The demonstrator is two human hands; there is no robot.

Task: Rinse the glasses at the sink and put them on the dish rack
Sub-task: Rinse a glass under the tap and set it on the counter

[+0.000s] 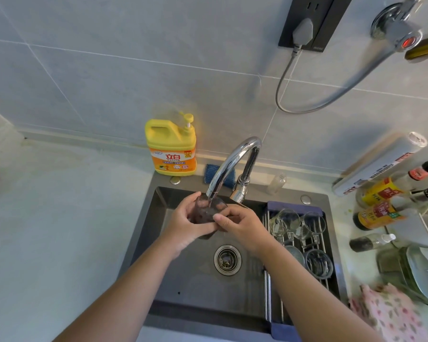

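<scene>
- We saw a tinted glass (206, 211) held over the dark sink (183, 287), its open mouth just under the spout of the chrome faucet (232, 159).
- A thin stream of water appeared to run from the spout into the glass.
- The left hand (185, 223) cupped the glass from its side, fingers curled round the wall and thumb up near the rim.
- The right hand (242, 225) gripped it from the other side, thumb pressed on the near wall and fingers wrapped behind.
- We noted the drain (227, 259) below the hands, near the middle of the basin.
- The dish rack (294, 206) lay across the right end of the sink, with two clear glasses (282, 222) at its far end and two more (319, 264) nearer us.
- A yellow detergent bottle (171, 149) stood on the sink's back ledge, with a blue sponge (211, 172) just to its right, behind the faucet.
- On the counter to the right we made out several sauce bottles (381, 213) and a pink floral cloth (391, 314).
</scene>
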